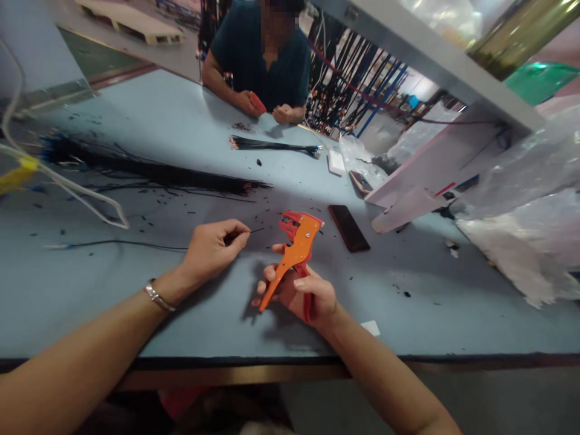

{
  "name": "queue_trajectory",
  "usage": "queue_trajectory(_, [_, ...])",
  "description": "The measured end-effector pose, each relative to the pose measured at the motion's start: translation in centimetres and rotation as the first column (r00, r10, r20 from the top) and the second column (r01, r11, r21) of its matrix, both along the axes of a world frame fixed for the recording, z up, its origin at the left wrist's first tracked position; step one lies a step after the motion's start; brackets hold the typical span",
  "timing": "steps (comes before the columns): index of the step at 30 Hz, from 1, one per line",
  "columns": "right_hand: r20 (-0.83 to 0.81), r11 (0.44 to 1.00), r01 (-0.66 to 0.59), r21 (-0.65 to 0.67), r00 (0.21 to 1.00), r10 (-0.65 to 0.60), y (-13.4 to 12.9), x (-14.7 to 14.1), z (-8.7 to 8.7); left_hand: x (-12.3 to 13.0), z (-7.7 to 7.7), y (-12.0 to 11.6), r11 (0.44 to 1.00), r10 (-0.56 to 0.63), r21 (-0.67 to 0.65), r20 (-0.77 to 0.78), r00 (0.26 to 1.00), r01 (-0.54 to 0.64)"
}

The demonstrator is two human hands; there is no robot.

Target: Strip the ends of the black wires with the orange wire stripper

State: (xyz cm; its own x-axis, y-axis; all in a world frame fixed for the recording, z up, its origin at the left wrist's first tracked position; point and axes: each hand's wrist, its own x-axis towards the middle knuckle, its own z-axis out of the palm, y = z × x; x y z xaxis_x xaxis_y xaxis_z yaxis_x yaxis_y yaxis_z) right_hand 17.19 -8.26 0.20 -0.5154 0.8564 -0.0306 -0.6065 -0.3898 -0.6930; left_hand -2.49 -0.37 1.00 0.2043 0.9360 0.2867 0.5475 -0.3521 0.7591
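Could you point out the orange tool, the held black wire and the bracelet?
Orange tool [298, 244]: head view, on its orange body.
Held black wire [127, 242]: head view, along its black length.
Bracelet [157, 296]: head view, on its band.

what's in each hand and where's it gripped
Left hand: a black wire, near one end. Right hand: an orange-and-red tool, by its handles.

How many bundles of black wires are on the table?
2: a large wire bundle beyond the left hand, and a smaller wire bundle in front of the person opposite. Another could be hidden underneath.
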Motion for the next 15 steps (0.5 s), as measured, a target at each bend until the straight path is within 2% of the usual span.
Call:
queue_trajectory(4, [0.024, 0.999, -0.006, 0.037, 1.0, 0.005, 0.2, 0.1, -0.3, 0.4, 0.3, -0.7, 1.0, -0.011, 0.012, 0.021, 1.0, 0.011])
queue_trajectory(8, [0.165, 0.998, 0.013, 0.061, 0.986, -0.023, 1.0, 1.1, -0.5, 0.7, 0.5, -1.1, 1.0, -0.027, 0.014, 0.027, 0.999, 0.026])
queue_trajectory(15, [0.401, 0.978, 0.02, 0.206, 0.91, -0.103, 1.5, 2.7, 0.9, 0.8, 0.6, -1.2, 1.0, -0.023, 0.0, 0.034, 0.999, 0.023])
